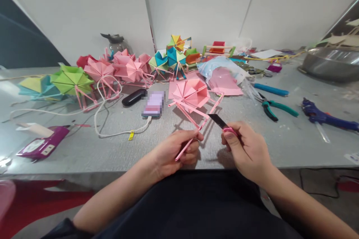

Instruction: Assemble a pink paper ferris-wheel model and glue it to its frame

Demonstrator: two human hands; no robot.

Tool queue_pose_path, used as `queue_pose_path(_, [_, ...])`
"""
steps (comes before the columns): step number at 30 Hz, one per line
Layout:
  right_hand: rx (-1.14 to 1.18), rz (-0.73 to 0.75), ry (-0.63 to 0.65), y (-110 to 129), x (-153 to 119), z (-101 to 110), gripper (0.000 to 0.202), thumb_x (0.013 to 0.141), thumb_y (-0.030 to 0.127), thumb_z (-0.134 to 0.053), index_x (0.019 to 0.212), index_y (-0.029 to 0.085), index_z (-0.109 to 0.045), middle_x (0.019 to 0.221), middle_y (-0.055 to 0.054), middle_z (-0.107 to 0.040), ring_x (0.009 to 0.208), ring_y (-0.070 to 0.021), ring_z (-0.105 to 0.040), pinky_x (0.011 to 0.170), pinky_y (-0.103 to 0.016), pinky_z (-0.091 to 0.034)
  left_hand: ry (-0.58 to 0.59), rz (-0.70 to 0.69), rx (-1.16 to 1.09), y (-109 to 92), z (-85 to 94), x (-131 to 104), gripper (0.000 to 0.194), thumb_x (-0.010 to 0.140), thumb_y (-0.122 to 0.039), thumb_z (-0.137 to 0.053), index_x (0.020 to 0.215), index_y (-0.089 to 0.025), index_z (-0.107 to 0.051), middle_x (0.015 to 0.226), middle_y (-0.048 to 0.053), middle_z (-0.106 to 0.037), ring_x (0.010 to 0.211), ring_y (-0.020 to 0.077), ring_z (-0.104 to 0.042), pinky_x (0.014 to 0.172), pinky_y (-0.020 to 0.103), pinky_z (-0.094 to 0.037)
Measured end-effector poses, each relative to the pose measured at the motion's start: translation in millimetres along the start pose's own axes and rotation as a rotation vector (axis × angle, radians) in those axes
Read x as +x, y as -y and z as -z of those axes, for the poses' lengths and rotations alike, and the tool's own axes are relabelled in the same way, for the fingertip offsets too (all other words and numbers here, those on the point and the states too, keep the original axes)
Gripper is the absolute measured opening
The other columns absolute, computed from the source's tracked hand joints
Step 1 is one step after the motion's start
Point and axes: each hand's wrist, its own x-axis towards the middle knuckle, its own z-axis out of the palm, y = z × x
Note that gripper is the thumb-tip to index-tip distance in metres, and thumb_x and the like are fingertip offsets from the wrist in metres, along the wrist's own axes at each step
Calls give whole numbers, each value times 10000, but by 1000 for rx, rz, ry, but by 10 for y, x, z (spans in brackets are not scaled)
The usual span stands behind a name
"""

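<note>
In the middle of the table stands a pink folded-paper wheel (pixel 187 95) on a frame of thin pink paper sticks. My left hand (pixel 179 149) is closed on one pink paper stick (pixel 183 151) of that frame, near its lower front corner. Its lower end sticks out below my fingers. My right hand (pixel 246 147) grips a pink-handled utility knife (pixel 219 121), its dark blade pointing up and left towards the frame's joint. The blade tip is close to the sticks; whether it touches them I cannot tell.
Finished-looking paper wheels (pixel 130 68) line the back left. A phone (pixel 153 104) with a white cable (pixel 112 134) and a black case (pixel 134 98) lie left of centre. Pliers (pixel 277 108), a blue glue gun (pixel 325 115) and a metal bowl (pixel 333 65) are on the right.
</note>
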Motion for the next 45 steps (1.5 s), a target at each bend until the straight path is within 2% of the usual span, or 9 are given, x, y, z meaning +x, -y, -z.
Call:
queue_pose_path(9, [42, -69, -146, 153, -54, -11, 109, 1006, 316, -688, 1044, 215, -697, 636, 56, -631, 468, -108, -521, 458, -234, -411, -43, -109, 337, 125, -74, -57, 394, 806, -477, -852, 690, -169, -635, 521, -59, -508, 398, 30, -341, 385, 173, -218])
queue_pose_path(13, [67, 2, -55, 245, 32, -38, 265, 951, 288, -744, 1204, 217, -711, 702, 54, -700, 467, -98, -534, 471, -228, -445, 19, -70, 436, 105, -133, -89, 428, 803, -543, -846, 706, -181, -639, 534, -49, -544, 400, 41, -361, 386, 186, -267])
queue_pose_path(18, [-42, 115, 18, 282, 188, -68, 127, 931, 194, -662, 1008, 204, -763, 791, -9, -792, 605, -133, -681, 577, -238, -524, 75, -57, 496, 106, -127, -81, 550, 815, -695, -812, 741, -188, -613, 572, -30, -572, 444, 64, -425, 436, 209, -305])
queue_pose_path(22, [-52, 119, -37, 289, 220, 4, 169, 962, 225, -646, 1048, 210, -791, 844, -26, -815, 662, -153, -713, 630, -257, -552, -86, -251, 574, 137, -77, -79, 470, 898, -630, -753, 908, -174, -641, 737, -9, -616, 575, 91, -527, 546, 228, -394])
queue_pose_path(27, [164, -85, -206, 218, 159, 72, 156, 969, 353, -746, 894, 224, -790, 635, 20, -651, 545, -136, -563, 528, -270, -468, -272, -496, 772, 194, -60, -116, 329, 929, -436, -768, 1107, -182, -656, 932, 27, -670, 715, 129, -587, 649, 269, -480])
queue_pose_path(31, [572, -217, -315, 95, 140, -35, 305, 912, 527, -830, 974, 231, -793, 635, 11, -630, 542, -152, -548, 475, -285, -425, -67, -296, 545, 228, -62, -101, 392, 908, -502, -824, 1028, -163, -667, 858, 26, -700, 668, 125, -642, 653, 261, -481])
queue_pose_path(35, [846, -295, -270, 92, 140, -182, 431, 844, 627, -863, 1016, 241, -779, 591, 27, -592, 463, -135, -486, 407, -269, -363, 79, -227, 125, 252, -123, 1, 544, 778, -559, -957, 1033, -148, -708, 976, 62, -760, 688, 114, -692, 676, 242, -521])
queue_pose_path(41, [976, -408, -80, 160, 3, -318, 483, 849, 632, -865, 1094, 225, -783, 639, 29, -653, 406, -139, -532, 382, -303, -486, 11, -351, 22, 316, -298, 115, 496, 741, -528, -1001, 940, -160, -734, 749, 2, -727, 627, 114, -685, 625, 215, -523])
queue_pose_path(45, [677, -388, -195, 148, -14, -326, 463, 828, 603, -890, 1087, 225, -819, 705, -11, -734, 527, -166, -645, 475, -305, -567, -77, -412, 96, 310, -286, 112, 452, 722, -484, -1012, 930, -165, -769, 782, 14, -755, 632, 114, -678, 612, 217, -524])
